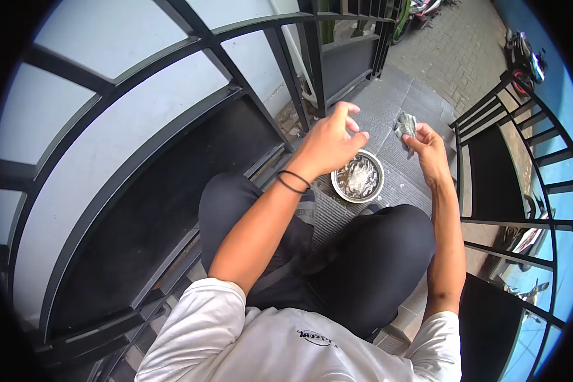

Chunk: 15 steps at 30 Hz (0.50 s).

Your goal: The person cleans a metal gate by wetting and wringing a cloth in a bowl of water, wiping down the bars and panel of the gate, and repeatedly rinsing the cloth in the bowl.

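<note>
My right hand [426, 151] pinches a small crumpled grey sheet [405, 129] between thumb and fingers, to the right of a round metal bowl [379, 191]. Whether the sheet is paper or cloth I cannot make out. Over the bowl's upper left edge hangs my left hand [335, 141], its thumb and forefinger bent and apart with nothing seen between them. The bowl stands on the grey step in front of my knees. In it lies a shiny wet-looking content [359, 177], whitish in the middle and dark around.
Black metal railings [270, 127] rise close on my left, and another black gate [490, 159] stands on my right. Grey ribbed tiles [388, 95] lead forward to a paved lane [449, 57]. A motorbike [525, 60] is parked by the blue wall.
</note>
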### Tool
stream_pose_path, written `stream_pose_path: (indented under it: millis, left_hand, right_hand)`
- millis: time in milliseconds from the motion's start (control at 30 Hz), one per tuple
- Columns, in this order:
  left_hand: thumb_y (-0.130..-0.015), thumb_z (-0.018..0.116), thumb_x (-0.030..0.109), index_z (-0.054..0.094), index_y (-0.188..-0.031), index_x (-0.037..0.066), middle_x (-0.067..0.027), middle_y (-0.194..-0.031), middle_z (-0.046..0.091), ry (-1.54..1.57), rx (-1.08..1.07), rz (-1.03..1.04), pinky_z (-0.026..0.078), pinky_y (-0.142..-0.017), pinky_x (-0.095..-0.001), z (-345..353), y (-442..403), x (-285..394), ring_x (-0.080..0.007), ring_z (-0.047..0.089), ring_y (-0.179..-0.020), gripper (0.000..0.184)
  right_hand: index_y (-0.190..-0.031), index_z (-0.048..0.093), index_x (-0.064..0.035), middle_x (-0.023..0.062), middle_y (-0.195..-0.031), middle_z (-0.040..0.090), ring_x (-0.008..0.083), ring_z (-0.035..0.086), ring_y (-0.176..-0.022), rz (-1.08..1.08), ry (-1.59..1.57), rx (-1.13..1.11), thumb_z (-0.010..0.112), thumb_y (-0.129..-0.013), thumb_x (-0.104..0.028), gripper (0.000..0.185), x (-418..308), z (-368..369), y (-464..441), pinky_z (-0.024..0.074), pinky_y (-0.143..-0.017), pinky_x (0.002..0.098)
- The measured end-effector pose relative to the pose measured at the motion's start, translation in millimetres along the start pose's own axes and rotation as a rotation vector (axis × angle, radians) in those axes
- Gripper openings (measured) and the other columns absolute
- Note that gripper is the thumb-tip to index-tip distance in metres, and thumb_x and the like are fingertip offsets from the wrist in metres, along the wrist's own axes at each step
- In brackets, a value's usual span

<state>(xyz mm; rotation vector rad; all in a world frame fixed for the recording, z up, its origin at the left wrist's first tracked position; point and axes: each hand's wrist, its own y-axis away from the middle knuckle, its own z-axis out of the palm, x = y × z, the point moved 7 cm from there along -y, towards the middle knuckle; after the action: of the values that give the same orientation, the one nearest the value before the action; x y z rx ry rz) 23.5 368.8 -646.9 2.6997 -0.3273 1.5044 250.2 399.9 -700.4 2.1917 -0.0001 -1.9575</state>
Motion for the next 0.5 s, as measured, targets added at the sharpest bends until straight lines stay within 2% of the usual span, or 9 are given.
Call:
stream_pose_path:
  millis: [67,133,167,233,267,300,367,433,500]
  left_hand:
    - [-0.086,0.069,0.014,0.054,-0.119,0.002,-0.0075,-0.088,0.068,-0.117,0.265,0.147,0.050,-0.068,-0.0276,-86,40,61,-0.0137,0.063,-0.077,0.038]
    - [-0.087,0.068,0.008,0.060,-0.114,0.004,-0.0049,-0.087,0.068,-0.359,0.589,0.271,0.048,-0.071,-0.0269,-164,85,93,-0.0124,0.062,-0.077,0.029]
    - [-0.082,0.072,0.015,0.060,-0.106,0.006,-0.0074,-0.080,0.069,-0.485,0.740,0.336,0.050,-0.061,-0.0327,-198,108,107,-0.0218,0.066,-0.073,0.028]
    - [-0.082,0.071,0.014,0.062,-0.105,0.007,-0.0042,-0.078,0.065,-0.775,0.893,0.307,0.046,-0.058,-0.0329,-241,145,122,-0.0194,0.061,-0.071,0.026]
    - [-0.080,0.071,0.013,0.063,-0.104,0.008,-0.0031,-0.079,0.063,-1.080,0.877,0.346,0.044,-0.061,-0.0340,-246,157,131,-0.0191,0.058,-0.069,0.025]
    - [-0.083,0.071,0.013,0.064,-0.107,0.007,-0.0046,-0.083,0.064,-1.301,0.762,0.243,0.046,-0.071,-0.0328,-249,162,128,-0.0205,0.059,-0.075,0.026]
    - [-0.082,0.072,0.017,0.064,-0.105,0.008,-0.0054,-0.085,0.063,-1.377,0.609,0.239,0.045,-0.070,-0.0346,-254,165,112,-0.0229,0.060,-0.079,0.025]
    - [-0.083,0.072,0.024,0.064,-0.103,0.008,-0.0060,-0.087,0.063,-1.534,0.528,0.173,0.045,-0.070,-0.0347,-246,161,106,-0.0240,0.060,-0.082,0.027]
    - [-0.083,0.072,0.038,0.063,-0.106,0.010,-0.0076,-0.094,0.064,-1.484,0.508,0.048,0.047,-0.069,-0.0356,-246,152,99,-0.0253,0.061,-0.084,0.037]
  right_hand:
    - [-0.100,0.060,-0.0035,-0.0022,-0.087,0.064,0.0069,0.056,-0.077,-0.103,0.056,-0.046,0.062,-0.089,0.000,0.011,-35,11,-4,0.0434,-0.070,0.0240]
    - [-0.101,0.059,-0.0032,0.0013,-0.091,0.066,0.0087,0.057,-0.080,-0.196,0.140,-0.057,0.061,-0.090,-0.003,0.011,-85,34,-5,0.0463,-0.074,0.0265]
    - [-0.102,0.058,-0.0030,0.0032,-0.092,0.068,0.0091,0.058,-0.080,-0.213,0.115,-0.083,0.062,-0.091,-0.004,0.012,-105,50,-9,0.0474,-0.075,0.0272]
    - [-0.105,0.061,-0.0036,0.0075,-0.090,0.071,0.0103,0.060,-0.076,-0.329,0.336,-0.085,0.064,-0.090,-0.007,0.016,-142,84,-26,0.0490,-0.075,0.0282]
    - [-0.107,0.063,-0.0047,0.0092,-0.091,0.072,0.0124,0.062,-0.076,-0.496,0.490,0.001,0.065,-0.089,-0.008,0.018,-158,103,-33,0.0496,-0.074,0.0286]
    - [-0.108,0.065,-0.0058,0.0110,-0.091,0.073,0.0144,0.065,-0.076,-0.660,0.640,0.094,0.066,-0.087,-0.008,0.021,-171,126,-35,0.0502,-0.073,0.0291]
    - [-0.107,0.068,-0.0103,0.0147,-0.098,0.071,0.0340,0.068,-0.088,-0.664,0.418,0.178,0.065,-0.084,-0.009,0.023,-172,170,-42,0.0535,-0.074,0.0368]
    - [-0.105,0.069,-0.0106,0.0144,-0.098,0.072,0.0322,0.069,-0.086,-0.871,0.229,0.340,0.065,-0.082,-0.005,0.024,-177,204,-25,0.0553,-0.072,0.0367]
    - [-0.102,0.071,-0.0119,0.0152,-0.099,0.071,0.0303,0.070,-0.088,-1.245,0.093,0.511,0.066,-0.081,0.000,0.025,-181,235,-13,0.0571,-0.072,0.0357]
